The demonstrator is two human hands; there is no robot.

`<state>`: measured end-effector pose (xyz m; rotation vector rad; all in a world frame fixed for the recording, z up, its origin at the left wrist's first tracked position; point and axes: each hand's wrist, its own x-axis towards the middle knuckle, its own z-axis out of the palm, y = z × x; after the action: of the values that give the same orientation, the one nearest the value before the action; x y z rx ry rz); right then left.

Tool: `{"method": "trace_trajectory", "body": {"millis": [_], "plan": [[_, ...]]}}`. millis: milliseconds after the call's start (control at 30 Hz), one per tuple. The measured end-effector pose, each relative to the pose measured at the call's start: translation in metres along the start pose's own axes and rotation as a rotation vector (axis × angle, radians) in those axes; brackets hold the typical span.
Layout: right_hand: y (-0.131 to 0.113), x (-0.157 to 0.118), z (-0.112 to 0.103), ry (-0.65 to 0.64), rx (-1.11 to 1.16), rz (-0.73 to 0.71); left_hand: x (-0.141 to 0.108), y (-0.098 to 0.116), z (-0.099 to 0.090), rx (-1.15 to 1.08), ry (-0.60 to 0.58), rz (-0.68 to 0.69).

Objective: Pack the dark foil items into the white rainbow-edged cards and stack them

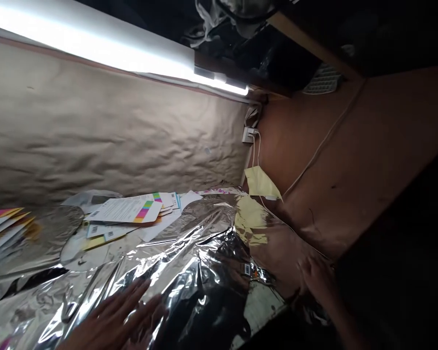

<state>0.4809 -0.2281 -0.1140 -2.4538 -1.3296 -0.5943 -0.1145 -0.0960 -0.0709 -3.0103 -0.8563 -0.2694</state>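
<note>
Packets [5, 228] with bright edges are seen at the far left. Next, the left hand [111, 318] is laid palm down over a creased silvery sheet [190, 253], its fingers stretched out and nothing gripped; the fingertips are pointed away and rightward, toward the sheet's middle. Beyond them, printed cards [126, 209] are heaped near the papered wall [113, 131]. From there the sheet is spread rightward, its long axis seemingly set crosswise, though its full outline cannot be made out. Farther right, a yellow paper [261, 182] is mirrored in the glossy surface. At the far right, the right hand [316, 274] is held by the sheet's right border, its fingers bent; whether an edge is pinched cannot be told in the blur and shadow. The creased middle lies nearer to the left hand, the right border to the right.
</note>
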Motion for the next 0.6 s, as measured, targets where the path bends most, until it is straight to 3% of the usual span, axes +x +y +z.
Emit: {"method": "trace_trajectory", "body": {"millis": [67, 133, 200, 300, 433, 600], "plan": [[-0.004, 0.001, 0.004, -0.006, 0.003, -0.004, 0.053, 0.009, -0.031, -0.021, -0.036, 0.048], [-0.007, 0.002, 0.004, -0.008, 0.012, -0.01, 0.116, 0.016, -0.046, -0.079, -0.09, 0.131], [-0.006, 0.001, 0.005, -0.004, 0.028, -0.019, 0.178, 0.016, -0.042, -0.131, -0.117, 0.156], [0.0, 0.0, 0.007, 0.018, 0.046, -0.006, 0.245, 0.006, -0.015, -0.142, -0.195, 0.004], [0.013, 0.0, 0.009, 0.076, 0.029, 0.11, 0.275, -0.011, 0.017, -0.104, -0.21, -0.204], [0.018, -0.003, 0.005, 0.074, 0.071, 0.075, 0.273, -0.024, 0.025, -0.078, -0.177, -0.312]]}}
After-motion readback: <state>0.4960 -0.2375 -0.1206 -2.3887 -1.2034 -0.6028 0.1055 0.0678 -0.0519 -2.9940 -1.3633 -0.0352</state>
